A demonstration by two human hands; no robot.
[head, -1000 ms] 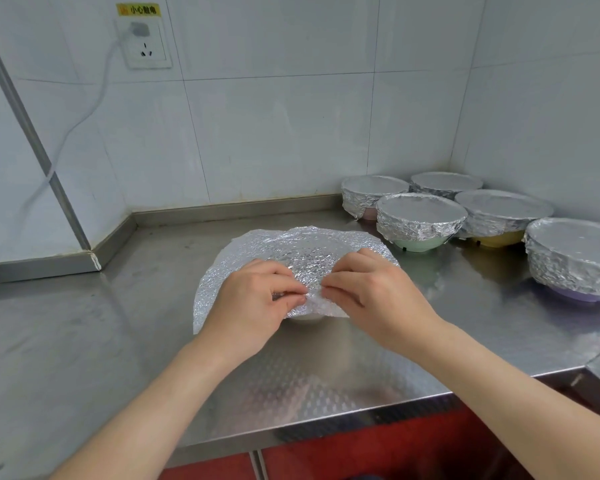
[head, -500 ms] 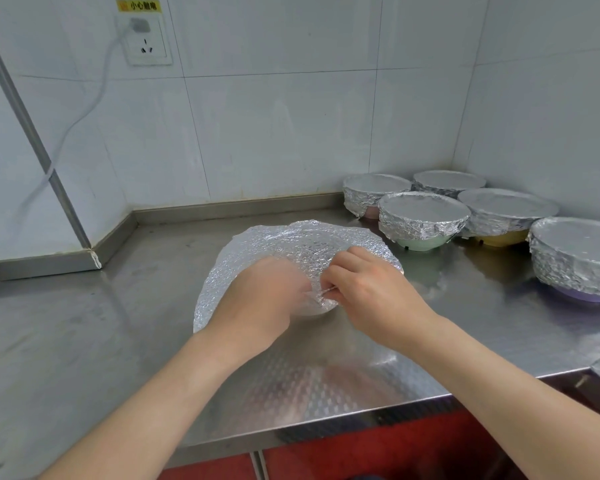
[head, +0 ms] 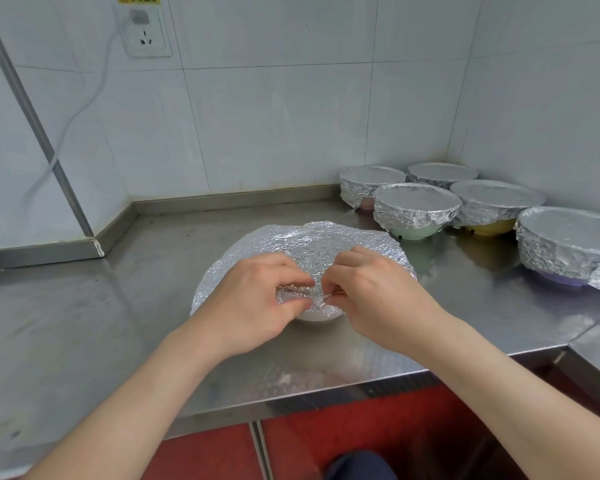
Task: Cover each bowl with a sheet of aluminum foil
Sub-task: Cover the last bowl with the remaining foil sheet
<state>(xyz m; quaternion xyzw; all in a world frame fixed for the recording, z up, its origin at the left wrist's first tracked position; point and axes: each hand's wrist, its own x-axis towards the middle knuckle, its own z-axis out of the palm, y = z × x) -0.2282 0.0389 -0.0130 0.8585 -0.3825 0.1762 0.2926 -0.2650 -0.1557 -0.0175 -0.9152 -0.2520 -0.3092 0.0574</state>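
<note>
On what looks like the last bowl [head: 317, 317], mid-frame on the worktop [head: 118, 306], I've got left hand [head: 253, 303] and right hand [head: 371, 292] both pinching the foil sheet [head: 309, 244] at its near edge; next I reckon it wants crimping down all round the rim.

Stainless counter [head: 84, 323] w/ raised rim along back. Centre, apart from the rest: white bowl [head: 317, 317] under loose foil sheet [head: 291, 239]. Rt rear corner: 5 foil-wrapped bowls packed close, i.e. pink bowl [head: 367, 203], green bowl [head: 413, 233], yellow bowl [head: 489, 229], purple bowl [head: 563, 280] nearest front, back bowl [head: 442, 172] w/ colour hidden. Dimple pattern on front strip.
</note>
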